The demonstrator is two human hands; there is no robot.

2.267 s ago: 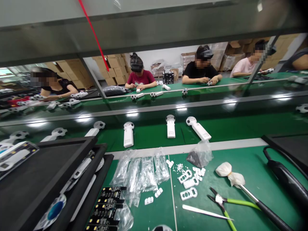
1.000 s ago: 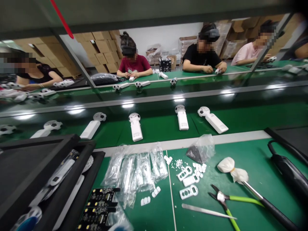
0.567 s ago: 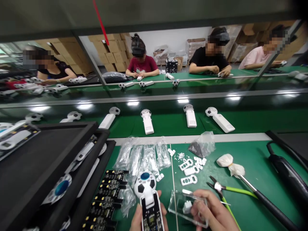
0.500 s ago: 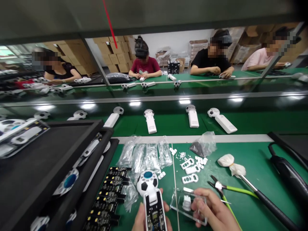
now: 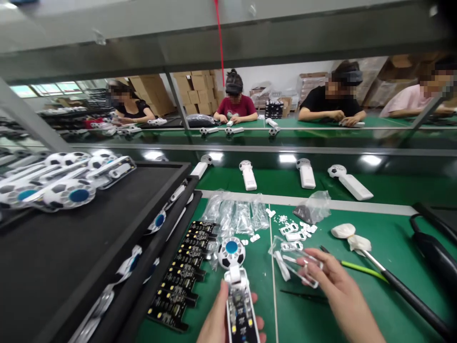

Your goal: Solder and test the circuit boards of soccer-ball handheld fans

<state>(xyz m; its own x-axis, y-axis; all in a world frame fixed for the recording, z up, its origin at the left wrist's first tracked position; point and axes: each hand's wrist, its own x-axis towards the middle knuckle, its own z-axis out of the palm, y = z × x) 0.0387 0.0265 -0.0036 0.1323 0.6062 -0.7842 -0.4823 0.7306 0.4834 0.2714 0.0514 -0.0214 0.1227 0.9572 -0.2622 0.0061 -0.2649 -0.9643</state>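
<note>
My left hand (image 5: 214, 317) is wrapped round a white handheld fan (image 5: 234, 275) with a football-patterned head and a blue centre. The fan's handle casing is uncovered, showing a black circuit board (image 5: 241, 312) inside. To the right, my right hand (image 5: 333, 278) pinches a clear plastic box (image 5: 293, 270), held tilted just above the table. A white strip-shaped part (image 5: 282, 267) shows at the box's left side; whether it lies inside is unclear. Under that hand lies a thin dark tool (image 5: 302, 295). The hand partly covers pliers with green handles (image 5: 364, 270).
Circuit boards (image 5: 178, 271) lie at left beside black trays (image 5: 143, 228) stacked with fan parts. Ahead are clear bags (image 5: 243, 216), white frames (image 5: 295, 236) and tiny white pieces. A cloth-headed mallet (image 5: 371, 255) lies right. Fans (image 5: 248, 176) rest on the green belt; co-workers (image 5: 235, 105) sit beyond.
The view has swung left, so the scene sits further right. My right hand and the clear box have moved forward over the white frames, covering the pliers' head. The left hand still grips the fan.
</note>
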